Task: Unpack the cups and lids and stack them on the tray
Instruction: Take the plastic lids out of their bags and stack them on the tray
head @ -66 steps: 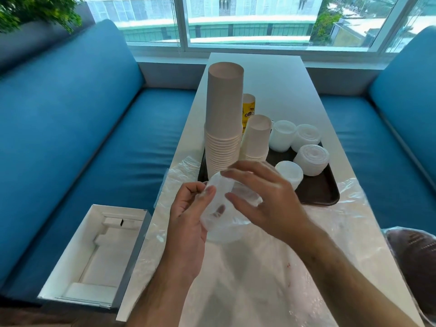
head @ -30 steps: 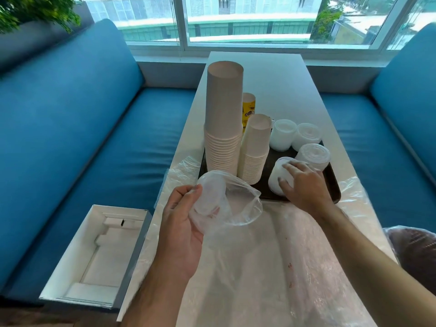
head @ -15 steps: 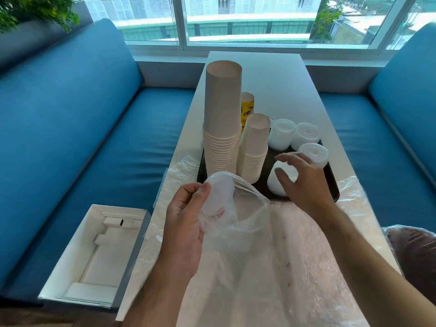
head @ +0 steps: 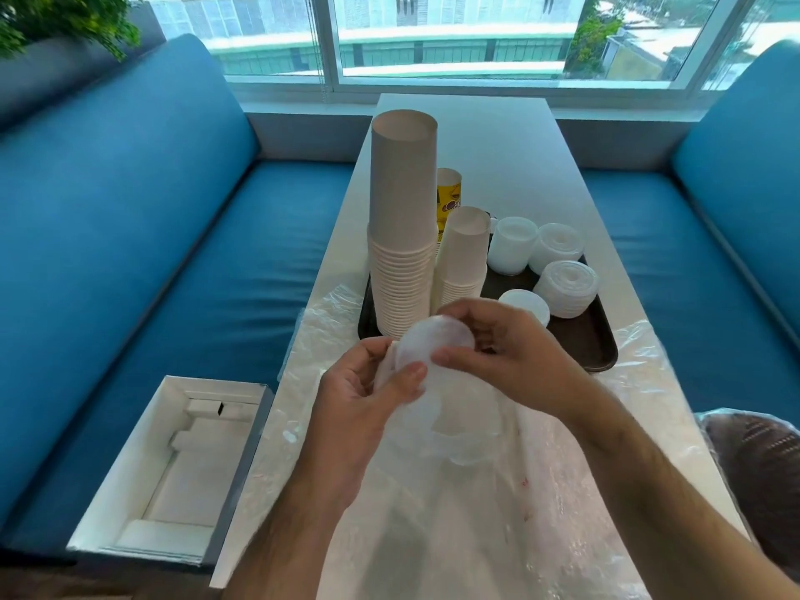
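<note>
A dark tray (head: 599, 339) on the white table carries a tall stack of paper cups (head: 402, 236), a shorter cup stack (head: 463, 257) and several stacks of white lids (head: 567, 288). Just in front of the tray, my left hand (head: 359, 400) grips a clear plastic bag (head: 454, 409) that holds white lids (head: 433, 339). My right hand (head: 506, 352) pinches the top lid at the bag's mouth. How many lids are in the bag is hidden by the plastic and my fingers.
Loose clear plastic wrap (head: 541, 491) covers the near table. A yellow cup (head: 448, 197) stands behind the stacks. An open white box (head: 173, 469) lies on the blue bench at the left. Another blue bench runs along the right, with a covered dark object (head: 757, 469) at the table's right edge.
My right hand has come back from the lid stack on the tray to the bag and now pinches a lid at its mouth. My left hand has kept hold of the bag.
</note>
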